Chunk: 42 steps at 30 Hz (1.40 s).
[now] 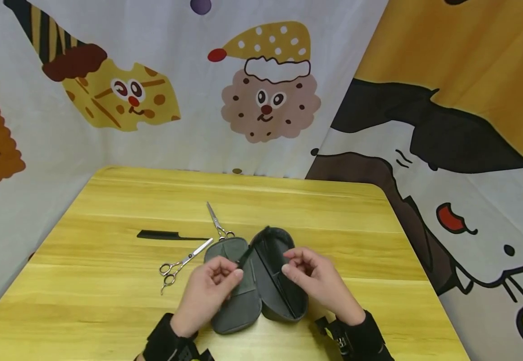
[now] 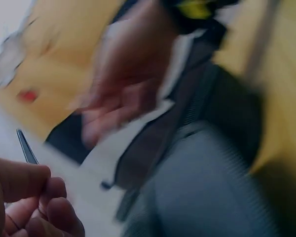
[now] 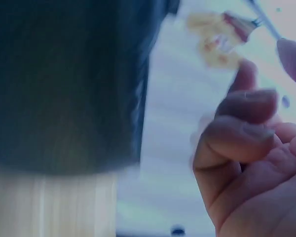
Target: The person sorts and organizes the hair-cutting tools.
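Between thumb and fingertips, my left hand [image 1: 209,291] pinches a slim dark hair clip [image 2: 26,147], its tapered end sticking out beyond the fingers. That hand hovers over the left half of an unzipped grey case [image 1: 236,318], which lies spread on the table. Over the case's deeper right half is my right hand [image 1: 317,278], fingers loosely bent, thumb apart from them, nothing held. Dark slim shapes show inside that half. In the right wrist view the case [image 3: 64,84] fills the left side, close and blurred, beside the bent fingers.
A black tail comb [image 1: 157,234] lies left of the case. Silver scissors [image 1: 213,215] lie behind the case, and a second silver pair [image 1: 200,247] lies at its left. A printed curtain [image 1: 189,145] hangs along the back of the wooden table [image 1: 108,301].
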### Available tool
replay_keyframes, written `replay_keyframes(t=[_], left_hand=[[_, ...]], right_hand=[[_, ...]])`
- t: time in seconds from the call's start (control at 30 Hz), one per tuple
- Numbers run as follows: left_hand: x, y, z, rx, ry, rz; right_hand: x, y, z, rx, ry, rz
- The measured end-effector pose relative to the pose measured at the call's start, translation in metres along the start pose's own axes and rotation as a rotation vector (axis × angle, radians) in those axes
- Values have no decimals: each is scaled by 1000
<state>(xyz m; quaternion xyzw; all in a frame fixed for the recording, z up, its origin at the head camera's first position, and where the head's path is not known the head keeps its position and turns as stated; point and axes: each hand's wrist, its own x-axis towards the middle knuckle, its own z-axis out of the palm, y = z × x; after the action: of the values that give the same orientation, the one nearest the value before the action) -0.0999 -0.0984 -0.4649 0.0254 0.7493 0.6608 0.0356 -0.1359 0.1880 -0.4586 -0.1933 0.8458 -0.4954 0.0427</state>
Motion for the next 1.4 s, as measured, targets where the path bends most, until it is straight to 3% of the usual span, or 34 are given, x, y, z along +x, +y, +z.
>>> replay_keyframes(t=[0.17, 0.27, 0.33, 0.47, 0.57, 0.7, 0.83, 0.97, 1.2, 1.27, 1.4], left_hand=[[-6, -7, 34, 149, -110, 205], [-7, -11, 41, 176, -136, 302], [-7, -11, 41, 208, -137, 325], [-7, -10, 31, 299, -109, 278], [-6, -10, 17, 356, -53, 229], [-2, -14, -3, 425, 42, 170], [2, -19, -16, 489, 86, 130], [4, -24, -20, 534, 79, 98], [5, -30, -20, 566, 57, 78], [5, -30, -20, 577, 53, 73], [6, -32, -22, 616, 62, 40]], right_hand=[[-2, -19, 12, 162, -162, 7], [-1, -22, 16, 161, -179, -7], [0, -23, 17, 120, -146, 6], [1, -20, 17, -45, 14, 47], [3, -15, 17, -196, 109, 66], [5, -6, 20, -398, 84, 74], [6, -1, 23, -539, 18, 71], [5, -1, 24, -578, -18, 82], [4, -2, 26, -557, 10, 91], [4, -1, 24, -541, 55, 80], [6, 2, 17, -557, 238, 69]])
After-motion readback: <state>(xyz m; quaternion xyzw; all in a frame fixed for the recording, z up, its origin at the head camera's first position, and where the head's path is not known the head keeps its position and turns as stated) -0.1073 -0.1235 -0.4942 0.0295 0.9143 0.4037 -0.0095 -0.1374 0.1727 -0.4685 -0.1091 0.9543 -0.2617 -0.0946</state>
